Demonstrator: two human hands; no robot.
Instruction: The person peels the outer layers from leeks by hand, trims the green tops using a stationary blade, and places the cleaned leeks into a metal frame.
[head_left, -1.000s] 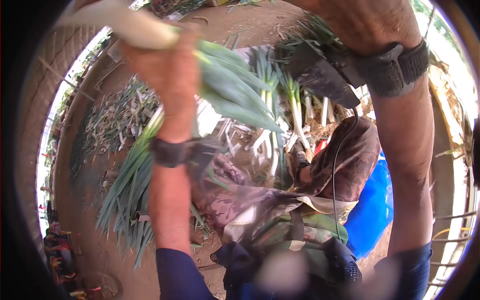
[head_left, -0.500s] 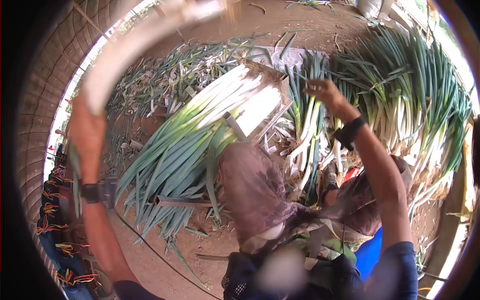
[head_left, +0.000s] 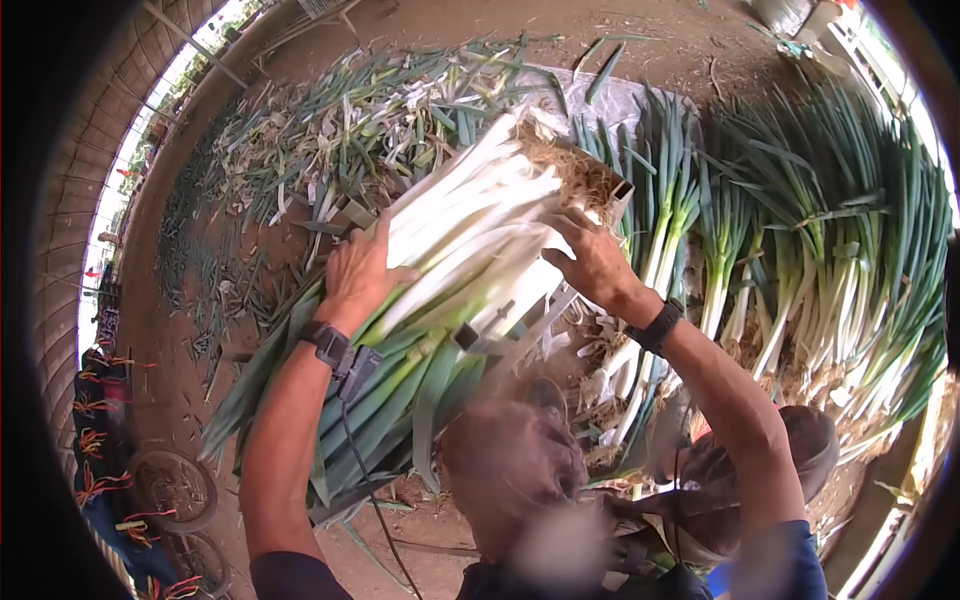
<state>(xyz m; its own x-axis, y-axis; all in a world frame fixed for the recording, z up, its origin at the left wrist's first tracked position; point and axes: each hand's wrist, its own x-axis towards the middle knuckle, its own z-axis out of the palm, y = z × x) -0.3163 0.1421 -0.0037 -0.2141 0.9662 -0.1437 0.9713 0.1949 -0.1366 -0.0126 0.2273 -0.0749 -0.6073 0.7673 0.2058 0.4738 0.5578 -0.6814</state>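
Observation:
A heap of long green onions (head_left: 470, 205) lies slantwise in a metal-edged rack, white shanks and roots up and to the right, green leaves down and to the left. My left hand (head_left: 358, 275) curves over the stalks where white turns green, thumb apart, gripping some of them. Near the root end, my right hand (head_left: 592, 262) has fingers and thumb around the white end of a green onion at the front of the heap. Part of its fingertips are hidden among the stalks. Both wrists wear black bands.
More green onions (head_left: 850, 220) stand massed at the right. Stripped leaves (head_left: 330, 140) litter the ground behind the rack. A plastic sheet (head_left: 560, 88) lies at the back. My knee (head_left: 510, 460) is close in front of the rack. A cable (head_left: 365, 470) hangs from my left wrist.
My left hand has come down from the far left, where it held up a blurred white length, onto the heap. My right hand has moved left from the neighbouring stalks to the heap's root end.

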